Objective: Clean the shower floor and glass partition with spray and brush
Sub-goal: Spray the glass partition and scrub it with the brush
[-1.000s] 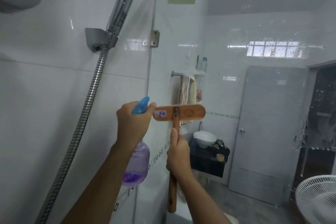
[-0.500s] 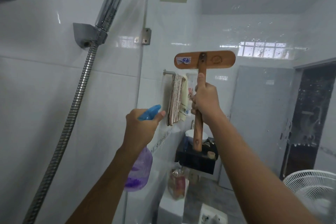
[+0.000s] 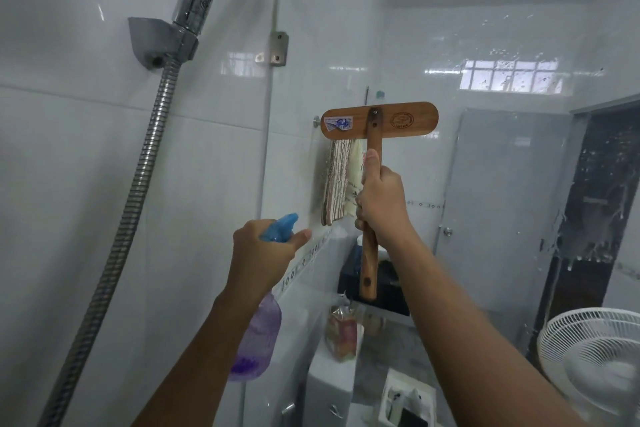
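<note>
Two hands, both occupied. The left hand (image 3: 263, 250) is wrapped round the neck of the spray bottle (image 3: 258, 343), forefinger stretched out beside the blue trigger head, with the purple body hanging below the wrist near the tiled wall on the left. The right hand (image 3: 381, 201) is clenched round the wooden handle of the brush (image 3: 379, 120), thumb laid up the shaft. The wide brush head sits level and high in front of the glass partition (image 3: 485, 184). Only its wooden back shows, so I cannot tell whether the bristles touch the pane. White splashes dot the glass at far right. The shower floor is out of view.

The likeliest trouble is slipping. A wet handle held one-handed could twist, tilting the head so a hard wooden corner knocks the glass instead of the bristles. Pressing hard this high might also flex the pane near its metal bracket (image 3: 278, 48). With the bottle carried alongside, a stray squeeze would send spray onto the tiles or back toward the face, and runoff would likely make the footing below slick.
</note>
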Demonstrator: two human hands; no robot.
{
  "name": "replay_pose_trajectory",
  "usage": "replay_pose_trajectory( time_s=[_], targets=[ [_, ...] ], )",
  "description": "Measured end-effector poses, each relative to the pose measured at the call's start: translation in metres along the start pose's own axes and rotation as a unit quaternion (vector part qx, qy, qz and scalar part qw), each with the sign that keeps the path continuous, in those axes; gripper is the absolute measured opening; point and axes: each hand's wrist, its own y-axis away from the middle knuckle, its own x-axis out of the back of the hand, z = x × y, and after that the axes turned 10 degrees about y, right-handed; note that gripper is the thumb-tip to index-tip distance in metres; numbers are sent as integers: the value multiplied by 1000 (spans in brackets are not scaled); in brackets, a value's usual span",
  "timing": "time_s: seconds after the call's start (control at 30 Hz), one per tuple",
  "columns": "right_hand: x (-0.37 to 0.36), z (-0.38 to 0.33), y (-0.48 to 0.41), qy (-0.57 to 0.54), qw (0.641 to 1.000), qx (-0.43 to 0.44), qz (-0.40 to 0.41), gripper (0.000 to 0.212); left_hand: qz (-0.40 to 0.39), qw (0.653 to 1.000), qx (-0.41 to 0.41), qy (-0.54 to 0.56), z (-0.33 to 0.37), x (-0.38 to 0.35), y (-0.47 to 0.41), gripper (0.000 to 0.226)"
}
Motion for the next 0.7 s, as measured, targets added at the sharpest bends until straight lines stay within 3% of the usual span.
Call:
replay_pose_trajectory(
  time_s=[0.13,0.33,0.53,0.7],
  targets=[
    [-19,21,22,15,1000,17,-14,50,3,999,32,16,-18,3,20,37],
    [-45,45,50,47,998,8,-40,47,3,1000,0,10,-46,11,40,40],
    [-46,19,38,8,999,20,-28,48,25,997,73,28,-66,14,47,31],
    [-73,104,94,6,999,-31,-29,49,33,998,46,20,-79,23,64,23]
  ],
)
